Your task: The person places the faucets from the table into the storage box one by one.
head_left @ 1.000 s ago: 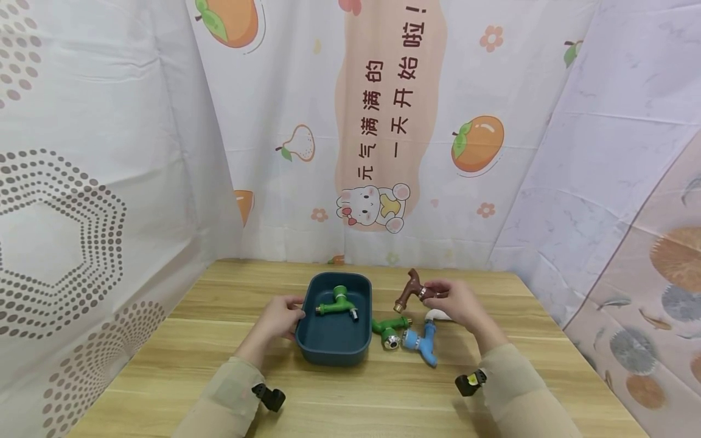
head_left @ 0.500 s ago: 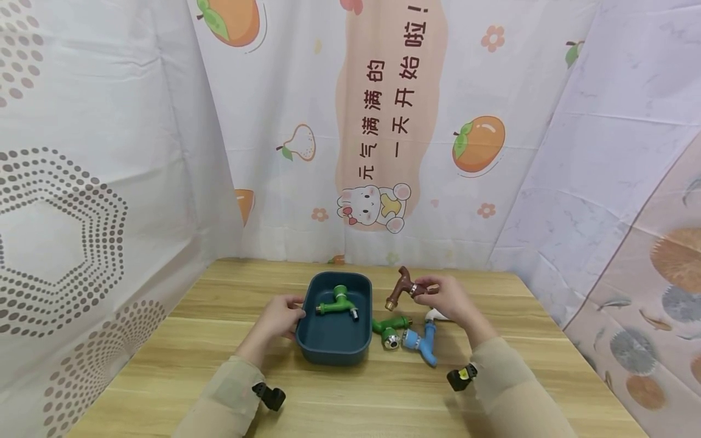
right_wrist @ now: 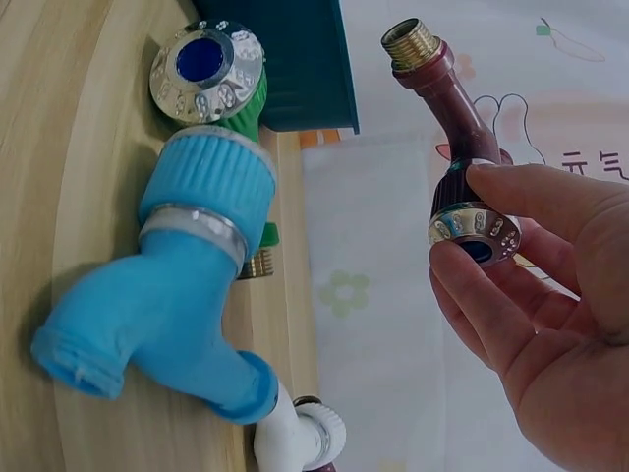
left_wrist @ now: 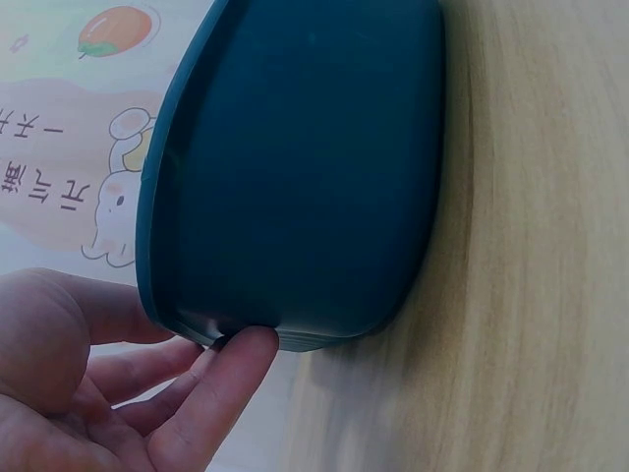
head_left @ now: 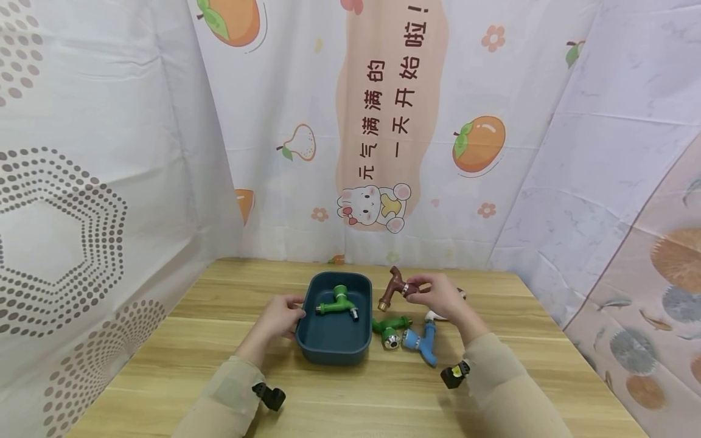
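My right hand (head_left: pixel 438 298) grips a brown faucet (head_left: pixel 394 288) by its knob, raised above the table. Its brass threaded end (right_wrist: pixel 411 44) points away from my fingers in the right wrist view. My left hand (head_left: pixel 280 316) holds the left side of a dark teal plastic bin (head_left: pixel 335 358), its fingers against the outer wall (left_wrist: pixel 295 177). Inside the bin lies a green faucet (head_left: pixel 339 302). Another green faucet (head_left: pixel 391 334) lies just right of the bin. Beside that one rests a blue faucet (head_left: pixel 426 345), with a chrome collar (right_wrist: pixel 197 226) visible up close.
A white faucet (right_wrist: pixel 285 433) lies behind the blue one, partly hidden by my right hand in the head view. Part of another object (head_left: pixel 462 293) shows behind that hand. The wooden table (head_left: pixel 350 401) ends at a printed curtain (head_left: pixel 296 237) at the back.
My right hand has moved left toward the bin with the brown faucet, uncovering part of an object behind it. My left hand and the bin stay in place.
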`<state>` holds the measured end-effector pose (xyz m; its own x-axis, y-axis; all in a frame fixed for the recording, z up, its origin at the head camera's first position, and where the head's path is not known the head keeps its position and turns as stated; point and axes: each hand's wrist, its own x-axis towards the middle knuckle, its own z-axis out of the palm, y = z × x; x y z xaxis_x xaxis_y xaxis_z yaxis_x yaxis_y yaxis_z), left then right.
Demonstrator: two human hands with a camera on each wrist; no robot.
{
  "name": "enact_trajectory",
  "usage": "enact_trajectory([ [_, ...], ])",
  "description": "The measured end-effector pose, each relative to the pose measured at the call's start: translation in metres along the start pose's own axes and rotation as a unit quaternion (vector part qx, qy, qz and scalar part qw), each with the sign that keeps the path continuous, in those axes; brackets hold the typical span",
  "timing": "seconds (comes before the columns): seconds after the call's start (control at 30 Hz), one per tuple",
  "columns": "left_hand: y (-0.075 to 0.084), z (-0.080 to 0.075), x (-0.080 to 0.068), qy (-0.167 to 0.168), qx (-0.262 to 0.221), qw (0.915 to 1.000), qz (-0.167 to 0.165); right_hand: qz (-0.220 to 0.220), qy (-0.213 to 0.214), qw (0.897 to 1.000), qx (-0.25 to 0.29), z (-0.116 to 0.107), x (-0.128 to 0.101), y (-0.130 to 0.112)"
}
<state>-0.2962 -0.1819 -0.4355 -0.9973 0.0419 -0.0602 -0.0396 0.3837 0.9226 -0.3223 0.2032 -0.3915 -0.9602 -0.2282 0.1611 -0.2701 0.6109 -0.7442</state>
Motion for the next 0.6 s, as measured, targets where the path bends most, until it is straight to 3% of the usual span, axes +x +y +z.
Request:
enact_trajectory([
  [0.6, 0.000, 0.000, 0.000, 0.001, 0.007, 1.0000, 0.002, -0.011, -0.025, 1.000, -0.006, 0.016, 0.009, -0.018],
])
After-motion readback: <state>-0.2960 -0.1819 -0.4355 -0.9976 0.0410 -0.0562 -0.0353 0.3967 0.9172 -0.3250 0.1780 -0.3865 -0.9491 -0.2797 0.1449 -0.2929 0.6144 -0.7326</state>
